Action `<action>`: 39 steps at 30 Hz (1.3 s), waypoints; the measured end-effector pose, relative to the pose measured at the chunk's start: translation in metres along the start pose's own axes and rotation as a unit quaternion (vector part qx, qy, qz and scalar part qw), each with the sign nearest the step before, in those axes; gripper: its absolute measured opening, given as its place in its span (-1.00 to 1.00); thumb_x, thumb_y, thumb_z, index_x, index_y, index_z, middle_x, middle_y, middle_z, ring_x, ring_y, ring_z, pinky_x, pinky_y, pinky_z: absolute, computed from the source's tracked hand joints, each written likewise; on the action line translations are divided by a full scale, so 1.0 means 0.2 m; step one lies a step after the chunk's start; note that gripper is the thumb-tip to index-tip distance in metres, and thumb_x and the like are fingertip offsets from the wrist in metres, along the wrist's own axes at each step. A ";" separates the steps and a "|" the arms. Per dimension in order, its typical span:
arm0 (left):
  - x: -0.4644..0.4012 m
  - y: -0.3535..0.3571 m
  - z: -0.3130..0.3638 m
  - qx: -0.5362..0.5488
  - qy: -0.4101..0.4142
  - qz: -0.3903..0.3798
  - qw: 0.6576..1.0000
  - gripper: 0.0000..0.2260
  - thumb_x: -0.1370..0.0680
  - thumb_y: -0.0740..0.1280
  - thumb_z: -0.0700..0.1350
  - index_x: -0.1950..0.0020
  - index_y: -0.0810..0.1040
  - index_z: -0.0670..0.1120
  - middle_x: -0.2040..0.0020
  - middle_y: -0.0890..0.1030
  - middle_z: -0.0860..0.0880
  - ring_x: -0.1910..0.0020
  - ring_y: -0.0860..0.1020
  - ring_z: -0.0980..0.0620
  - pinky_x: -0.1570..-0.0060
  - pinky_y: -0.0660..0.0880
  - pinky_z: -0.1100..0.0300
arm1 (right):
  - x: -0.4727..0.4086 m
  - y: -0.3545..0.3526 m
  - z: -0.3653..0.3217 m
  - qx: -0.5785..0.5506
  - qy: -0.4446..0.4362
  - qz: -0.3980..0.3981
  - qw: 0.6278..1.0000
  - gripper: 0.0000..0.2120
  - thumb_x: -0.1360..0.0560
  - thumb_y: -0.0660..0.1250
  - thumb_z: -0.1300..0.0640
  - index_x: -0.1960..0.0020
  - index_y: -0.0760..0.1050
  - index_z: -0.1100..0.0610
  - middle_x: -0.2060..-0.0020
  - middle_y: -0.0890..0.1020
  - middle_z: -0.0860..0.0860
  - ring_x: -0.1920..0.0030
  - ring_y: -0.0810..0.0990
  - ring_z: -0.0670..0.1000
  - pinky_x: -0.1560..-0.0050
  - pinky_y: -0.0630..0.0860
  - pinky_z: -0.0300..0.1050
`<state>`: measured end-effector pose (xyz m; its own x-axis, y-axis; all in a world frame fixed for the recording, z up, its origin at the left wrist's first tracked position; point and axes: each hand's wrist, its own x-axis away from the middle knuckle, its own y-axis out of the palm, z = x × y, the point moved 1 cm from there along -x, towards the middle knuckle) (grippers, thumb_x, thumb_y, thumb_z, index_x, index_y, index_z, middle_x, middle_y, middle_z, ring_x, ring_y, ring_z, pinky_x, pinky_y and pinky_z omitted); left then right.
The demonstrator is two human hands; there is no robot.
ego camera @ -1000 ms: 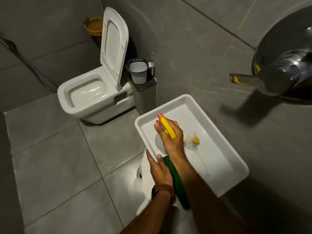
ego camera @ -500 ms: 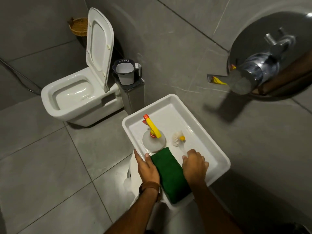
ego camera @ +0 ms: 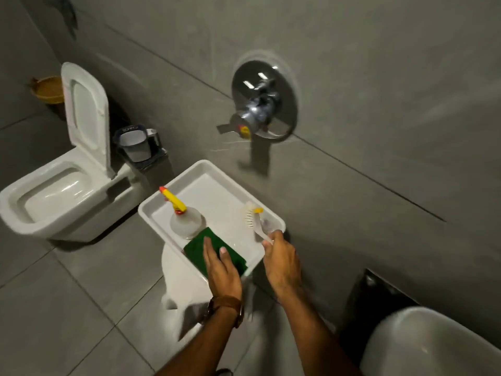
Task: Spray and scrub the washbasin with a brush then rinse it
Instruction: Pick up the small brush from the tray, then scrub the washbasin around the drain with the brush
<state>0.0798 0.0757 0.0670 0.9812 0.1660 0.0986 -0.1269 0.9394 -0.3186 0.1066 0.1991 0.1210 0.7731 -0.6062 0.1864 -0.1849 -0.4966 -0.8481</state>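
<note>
Two hands work over a white tray [ego camera: 151,213]: the right hand [ego camera: 280,260] closes around the handle of a brush [ego camera: 253,219], bristles raised above the tray, while the left hand [ego camera: 221,267] lies flat and open on a green pad [ego camera: 196,246]. Beside the pad stands a spray bottle [ego camera: 184,222]; the washbasin [ego camera: 431,346] sits at lower right.

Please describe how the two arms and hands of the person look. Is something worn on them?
Both forearms are bare, with no sleeves and no gloves in view. The left hand has a brown strap, seemingly a leather watch band, around its wrist. The right hand and its wrist carry nothing. No rings are visible.
</note>
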 end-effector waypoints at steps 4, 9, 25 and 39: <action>0.36 0.10 0.18 0.004 0.056 -0.085 0.995 -0.56 -0.67 0.06 -0.04 -0.53 0.23 -0.15 -0.53 0.29 -0.10 -0.49 0.25 0.01 -0.38 0.12 0.36 | 0.31 -0.30 0.24 -0.024 0.028 0.065 0.997 -0.84 -0.64 0.26 -0.06 -0.09 0.52 0.01 0.05 0.71 0.06 0.04 0.68 0.19 0.11 0.62 0.13; 0.92 0.20 0.31 -0.015 0.088 -0.208 0.974 -0.57 -0.68 0.06 0.00 -0.52 0.28 -0.12 -0.50 0.35 -0.09 -0.47 0.31 -0.01 -0.42 0.19 0.19 | 0.83 -0.72 0.67 -0.063 0.047 0.141 0.987 -0.83 -0.61 0.33 -0.09 -0.08 0.62 -0.03 0.11 0.75 -0.03 0.12 0.70 0.04 0.15 0.64 -0.04; 1.60 0.27 0.22 -0.197 0.180 -0.337 0.903 -0.58 -0.63 0.14 -0.17 -0.50 0.29 -0.04 -0.24 0.57 -0.25 -0.16 0.54 -0.31 -0.17 0.48 -0.09 | 1.84 -0.86 1.54 0.155 0.112 -0.013 0.981 -0.83 -0.49 0.34 0.23 -0.06 0.62 0.13 0.04 0.71 0.12 0.01 0.71 0.16 0.05 0.61 -0.02; 1.62 0.27 0.24 -0.209 0.170 -0.336 0.902 -0.61 -0.66 0.06 -0.08 -0.50 0.25 0.00 -0.16 0.59 -0.19 -0.03 0.59 -0.19 -0.10 0.55 -0.14 | 1.42 -0.91 1.53 0.112 0.185 -0.026 0.976 -0.72 -0.58 0.19 0.33 -0.21 0.57 0.19 -0.13 0.67 0.18 -0.14 0.66 0.19 -0.08 0.59 0.01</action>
<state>0.3831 0.1954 0.1266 0.8129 -0.5680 0.1290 0.5099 0.5868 -0.6290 0.5458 0.3075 0.1761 0.4987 -0.7866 0.3641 0.0179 -0.4107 -0.9116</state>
